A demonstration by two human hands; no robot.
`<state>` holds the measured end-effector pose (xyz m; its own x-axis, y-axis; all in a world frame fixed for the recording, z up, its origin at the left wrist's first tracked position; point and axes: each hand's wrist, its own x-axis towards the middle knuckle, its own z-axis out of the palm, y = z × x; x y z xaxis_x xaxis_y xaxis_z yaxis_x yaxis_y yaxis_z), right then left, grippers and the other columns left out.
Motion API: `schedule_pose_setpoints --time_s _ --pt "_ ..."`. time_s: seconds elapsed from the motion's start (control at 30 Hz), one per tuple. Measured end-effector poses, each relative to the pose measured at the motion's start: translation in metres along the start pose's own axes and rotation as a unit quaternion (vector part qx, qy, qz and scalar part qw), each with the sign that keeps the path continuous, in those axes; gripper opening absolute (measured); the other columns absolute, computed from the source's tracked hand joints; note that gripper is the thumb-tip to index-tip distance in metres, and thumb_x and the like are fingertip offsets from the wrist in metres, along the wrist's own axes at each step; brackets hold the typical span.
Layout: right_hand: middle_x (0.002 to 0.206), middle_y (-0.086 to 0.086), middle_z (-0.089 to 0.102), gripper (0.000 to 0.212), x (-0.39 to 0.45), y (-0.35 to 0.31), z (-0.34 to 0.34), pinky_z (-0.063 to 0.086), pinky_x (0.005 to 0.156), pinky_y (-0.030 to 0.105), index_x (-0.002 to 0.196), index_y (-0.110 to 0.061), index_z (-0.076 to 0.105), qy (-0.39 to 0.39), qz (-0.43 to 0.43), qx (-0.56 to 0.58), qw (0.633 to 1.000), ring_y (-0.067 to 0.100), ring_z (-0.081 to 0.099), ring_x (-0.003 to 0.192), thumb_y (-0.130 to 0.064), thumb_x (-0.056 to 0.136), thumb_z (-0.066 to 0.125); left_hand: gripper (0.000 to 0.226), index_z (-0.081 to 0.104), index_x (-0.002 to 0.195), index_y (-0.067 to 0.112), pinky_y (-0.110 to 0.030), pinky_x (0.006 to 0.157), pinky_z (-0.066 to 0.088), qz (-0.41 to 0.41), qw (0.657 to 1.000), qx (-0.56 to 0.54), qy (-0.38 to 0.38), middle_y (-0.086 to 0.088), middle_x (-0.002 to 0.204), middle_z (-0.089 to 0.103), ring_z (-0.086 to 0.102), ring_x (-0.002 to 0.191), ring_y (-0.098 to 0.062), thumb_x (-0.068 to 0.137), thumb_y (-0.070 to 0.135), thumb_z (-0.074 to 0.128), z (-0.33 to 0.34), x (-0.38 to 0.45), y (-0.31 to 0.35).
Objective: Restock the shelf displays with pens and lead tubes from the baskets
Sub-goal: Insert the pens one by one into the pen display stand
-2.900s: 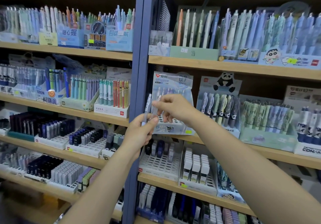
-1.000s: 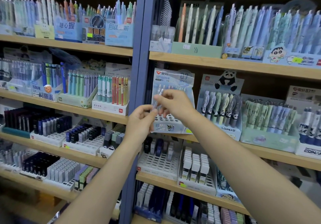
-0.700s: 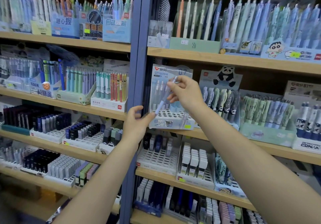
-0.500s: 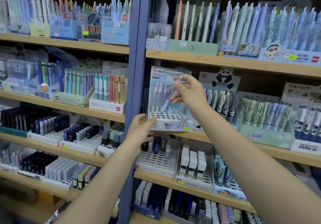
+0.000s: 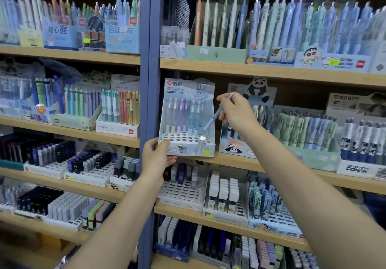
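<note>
Lilac pen (image 5: 217, 113) pinched in the right hand (image 5: 237, 112), angled toward the display box (image 5: 188, 143) the left hand (image 5: 156, 158) grips — many holes unfilled.

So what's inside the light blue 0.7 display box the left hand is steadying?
The display box holds one back row of pastel pens; the front holes look empty. The right hand angles another pen in. The pens' lower ends are hidden in the holes.

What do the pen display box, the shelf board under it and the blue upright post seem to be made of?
Pen display box: probably printed glossy cardboard, with flat folded faces and a punched hole grid.
Shelf board: looks like wood or wood-look laminate, pale, matte, faintly grained.
Blue upright post: likely painted metal, smooth with an even sheen.
</note>
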<state>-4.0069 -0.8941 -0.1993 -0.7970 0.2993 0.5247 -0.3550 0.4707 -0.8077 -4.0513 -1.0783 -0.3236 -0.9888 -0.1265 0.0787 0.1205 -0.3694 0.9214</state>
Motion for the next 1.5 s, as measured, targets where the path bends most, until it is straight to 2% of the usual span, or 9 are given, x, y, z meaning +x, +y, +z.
schedule_pose_setpoints --time_s 0.13,0.23,0.33,0.47,0.73,0.87,1.07,1.27,1.5 --pt "0.082 0.005 0.066 0.02 0.002 0.007 -0.001 0.052 0.06 0.023 0.107 -0.018 0.062 -0.021 -0.019 -0.064 0.998 0.011 0.061 0.065 -0.016 0.104 0.042 0.053 0.042 0.133 0.02 -0.034 0.067 0.061 -0.021 1.0 -0.019 -0.002 -0.008 0.117 0.063 0.075 0.084 -0.028 0.092 0.032 0.072 0.008 -0.007 -0.003" --pt "0.087 0.003 0.067 0.018 0.003 0.015 0.003 0.061 0.074 0.033 0.108 -0.02 0.063 -0.003 -0.056 -0.082 0.995 0.011 0.067 0.07 -0.009 0.101 0.051 0.058 0.039 0.133 0.021 -0.034 0.064 0.063 -0.019 0.999 -0.031 -0.014 -0.009 0.114 0.065 0.076 0.078 -0.028 0.089 0.027 0.077 0.019 -0.013 -0.007" --pt "0.088 -0.004 0.062 0.021 0.002 0.018 0.005 0.06 0.073 0.036 0.11 -0.024 0.058 0.033 -0.075 -0.063 0.995 0.01 0.065 0.069 -0.006 0.099 0.056 0.056 0.041 0.133 0.023 -0.031 0.06 0.061 0.006 0.999 -0.033 0.006 -0.009 0.114 0.067 0.076 0.072 -0.026 0.089 0.023 0.076 0.022 -0.012 -0.008" --pt "0.086 0.004 0.064 0.028 0.005 0.018 0.006 0.059 0.079 0.039 0.113 -0.027 0.049 0.067 -0.103 -0.054 0.991 0.019 0.067 0.078 -0.005 0.097 0.059 0.051 0.048 0.134 0.024 -0.028 0.057 0.059 0.03 0.999 -0.026 0.019 -0.007 0.113 0.069 0.076 0.069 -0.022 0.09 0.021 0.074 0.017 -0.009 -0.009" --pt "0.081 0.003 0.059 0.024 0.008 0.014 0.017 0.055 0.075 0.042 0.108 -0.02 0.047 0.06 -0.176 -0.132 0.974 0.017 0.059 0.073 -0.005 0.096 0.061 0.04 0.054 0.128 0.025 -0.029 0.058 0.059 0.051 0.998 -0.03 0.009 -0.005 0.108 0.071 0.076 0.071 -0.023 0.092 0.02 0.07 0.013 -0.011 -0.011" --pt "0.08 0.0 0.057 0.021 0.012 0.02 0.02 0.055 0.076 0.041 0.109 -0.017 0.05 0.052 -0.163 -0.13 0.977 0.014 0.056 0.072 -0.006 0.096 0.062 0.043 0.053 0.13 0.025 -0.03 0.059 0.06 0.053 0.998 -0.03 0.003 -0.004 0.109 0.071 0.076 0.072 -0.023 0.091 0.02 0.07 0.012 -0.01 -0.012" --pt "0.086 0.009 0.065 0.023 0.017 0.029 0.026 0.055 0.083 0.048 0.104 -0.022 0.051 0.055 -0.122 -0.097 0.986 0.025 0.065 0.083 -0.006 0.093 0.065 0.043 0.052 0.13 0.026 -0.032 0.061 0.061 0.056 0.998 -0.031 -0.006 -0.004 0.109 0.071 0.076 0.072 -0.024 0.092 0.021 0.071 0.011 -0.009 -0.014" --pt "0.088 0.007 0.063 0.022 0.017 0.034 0.026 0.05 0.069 0.028 0.114 -0.023 0.053 0.023 -0.143 -0.095 0.985 0.014 0.057 0.072 -0.026 0.096 0.066 0.045 0.051 0.132 0.026 -0.034 0.063 0.061 0.06 0.998 -0.03 -0.007 -0.004 0.108 0.071 0.076 0.073 -0.023 0.092 0.021 0.071 0.01 -0.008 -0.016" --pt "0.095 -0.004 0.052 0.053 0.013 0.04 0.024 0.04 0.067 0.025 0.146 -0.031 0.038 -0.059 -0.142 -0.202 0.967 0.015 0.053 0.082 -0.043 0.098 0.057 0.05 0.049 0.135 0.028 -0.035 0.064 0.061 0.056 0.998 -0.026 0.0 -0.003 0.108 0.071 0.076 0.073 -0.023 0.091 0.024 0.072 0.01 -0.008 -0.018"
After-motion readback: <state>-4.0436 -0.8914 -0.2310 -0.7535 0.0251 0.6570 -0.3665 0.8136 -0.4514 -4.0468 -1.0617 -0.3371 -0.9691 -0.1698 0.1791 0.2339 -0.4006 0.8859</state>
